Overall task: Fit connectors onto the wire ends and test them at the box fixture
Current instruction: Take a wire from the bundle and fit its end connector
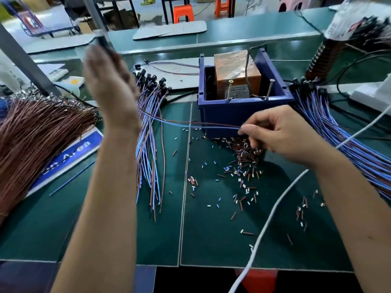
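Observation:
My right hand (281, 134) pinches the free ends of a thin blue and brown wire pair (190, 123) just in front of the blue box fixture (232, 111). The pair stretches left and disappears behind my left wrist. My left hand (108, 85) is raised and motion-blurred, its fingers pointing up; its grip is hidden. Inside the fixture sit a brown taped block (237, 70) and two upright screws (229, 89). A fan of blue and brown wires with black connectors (148, 115) lies beside my left forearm.
A thick bundle of brown wires (38, 132) covers a blue sign (69, 157) at the left. Another blue-and-brown wire bundle (338, 134) lies at the right. Small cut insulation pieces (243, 166) litter the green mat. A white cable (275, 208) crosses the front right.

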`<state>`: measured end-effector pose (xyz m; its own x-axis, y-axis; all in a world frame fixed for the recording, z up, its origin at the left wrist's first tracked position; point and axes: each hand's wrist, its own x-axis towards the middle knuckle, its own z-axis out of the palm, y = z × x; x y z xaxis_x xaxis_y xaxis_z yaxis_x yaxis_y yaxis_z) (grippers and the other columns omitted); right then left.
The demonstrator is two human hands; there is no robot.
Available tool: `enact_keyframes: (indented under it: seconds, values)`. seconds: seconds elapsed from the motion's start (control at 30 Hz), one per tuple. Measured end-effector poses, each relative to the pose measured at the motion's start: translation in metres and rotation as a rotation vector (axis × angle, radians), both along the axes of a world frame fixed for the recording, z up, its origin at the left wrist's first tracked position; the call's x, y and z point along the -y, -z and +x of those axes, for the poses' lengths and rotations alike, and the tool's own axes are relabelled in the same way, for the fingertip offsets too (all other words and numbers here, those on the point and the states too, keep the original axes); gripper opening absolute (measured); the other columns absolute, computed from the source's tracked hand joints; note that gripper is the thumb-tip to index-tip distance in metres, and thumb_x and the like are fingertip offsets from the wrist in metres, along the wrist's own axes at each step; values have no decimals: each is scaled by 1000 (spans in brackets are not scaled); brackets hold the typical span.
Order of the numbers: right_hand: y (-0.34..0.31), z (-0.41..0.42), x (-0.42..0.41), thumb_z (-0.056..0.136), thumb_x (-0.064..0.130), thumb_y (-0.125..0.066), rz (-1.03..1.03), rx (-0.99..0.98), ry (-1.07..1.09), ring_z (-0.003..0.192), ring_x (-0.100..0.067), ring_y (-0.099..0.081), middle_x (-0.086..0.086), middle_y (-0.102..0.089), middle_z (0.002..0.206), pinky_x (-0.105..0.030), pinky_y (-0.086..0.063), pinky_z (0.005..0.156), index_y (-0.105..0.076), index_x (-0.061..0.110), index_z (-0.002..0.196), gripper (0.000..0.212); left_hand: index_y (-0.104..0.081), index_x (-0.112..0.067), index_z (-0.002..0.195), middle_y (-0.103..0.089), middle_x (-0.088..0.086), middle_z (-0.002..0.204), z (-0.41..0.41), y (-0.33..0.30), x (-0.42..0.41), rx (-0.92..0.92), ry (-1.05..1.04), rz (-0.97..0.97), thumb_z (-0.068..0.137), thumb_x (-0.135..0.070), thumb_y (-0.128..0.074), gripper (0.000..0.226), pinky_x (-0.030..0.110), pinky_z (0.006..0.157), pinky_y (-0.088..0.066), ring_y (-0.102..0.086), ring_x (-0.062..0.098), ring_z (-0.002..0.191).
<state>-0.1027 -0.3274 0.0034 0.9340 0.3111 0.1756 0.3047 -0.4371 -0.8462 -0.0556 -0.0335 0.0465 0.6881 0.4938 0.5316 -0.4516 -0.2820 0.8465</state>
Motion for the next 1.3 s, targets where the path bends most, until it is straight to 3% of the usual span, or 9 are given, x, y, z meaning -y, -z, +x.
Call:
enact_keyframes:
  seconds: [0.1, 0.2, 0.33, 0.43, 0.57, 0.73, 1.0, 1.13, 1.3]
  values:
    - [7, 0, 9, 100, 15, -69, 27, 51, 17, 46, -2, -52, -1, -70, 62, -9, -39, 50, -78, 13, 86, 17, -54, -9, 85, -39, -14, 67, -30, 4, 73, 155, 180, 434, 107, -14, -43, 25, 24, 50, -31, -41, 0, 56]
    - [11, -1, 13, 100, 17, -69, -4, 104, 6, 50, -2, -54, 3, -68, 61, -9, -39, 55, -74, 22, 76, 25, -57, -3, 86, -46, -9, 67, -46, 30, 121, 133, 311, 790, 106, -25, -48, 31, 36, 51, -38, -49, 16, 55]
    - [20, -6, 20, 101, 7, -65, 55, 132, 5, 53, -3, -52, 5, -66, 62, -14, -39, 56, -71, 8, 72, 30, -57, -1, 81, -59, 11, 83, -52, 53, 142, 159, 281, 914, 104, -30, -48, 39, 45, 61, -43, -54, 34, 75]
    - [25, -8, 20, 102, 11, -65, 162, 105, 2, 52, -13, -50, -1, -67, 63, -23, -39, 53, -73, 8, 77, 27, -55, -3, 77, -59, 11, 77, -49, 55, 140, 170, 248, 925, 105, -26, -49, 37, 44, 65, -44, -52, 33, 72]
    - [28, -11, 17, 91, 32, -73, 295, 8, 19, 50, -20, -47, -13, -71, 67, -25, -37, 45, -80, 8, 91, 25, -48, -8, 78, -52, 0, 66, -51, 65, 138, 67, 249, 858, 106, -25, -54, 33, 39, 48, -36, -49, 33, 56]
    - [33, -8, 20, 91, 17, -77, 414, -102, 146, 45, -11, -50, -12, -77, 74, -18, -37, 39, -77, 9, 88, 9, -45, -11, 77, -44, -3, 62, -51, 68, 135, 29, 126, 844, 107, -28, -53, 35, 34, 53, -19, -46, 35, 54]
    - [37, -10, 7, 96, 20, -74, 388, -82, 180, 41, -8, -49, -8, -74, 66, -19, -34, 35, -74, 11, 78, 20, -48, -7, 82, -55, -3, 60, -47, 78, 139, -18, 372, 701, 107, -35, -48, 38, 44, 50, -42, -49, 31, 53]
    - [39, -9, 5, 95, 22, -74, 410, -141, 225, 42, -11, -50, -12, -75, 70, -21, -36, 35, -76, 10, 80, 20, -47, -13, 81, -38, -12, 57, -41, 80, 134, 13, 351, 606, 105, -29, -59, 31, 32, 49, -32, -34, 12, 51]
    - [38, -7, 7, 100, 23, -68, 524, -158, 256, 41, -12, -49, -13, -75, 72, -20, -35, 34, -77, 8, 85, 22, -58, -10, 84, -47, -16, 63, -38, 85, 130, -31, 439, 523, 98, -19, -68, 20, 17, 55, -33, -43, 4, 57]
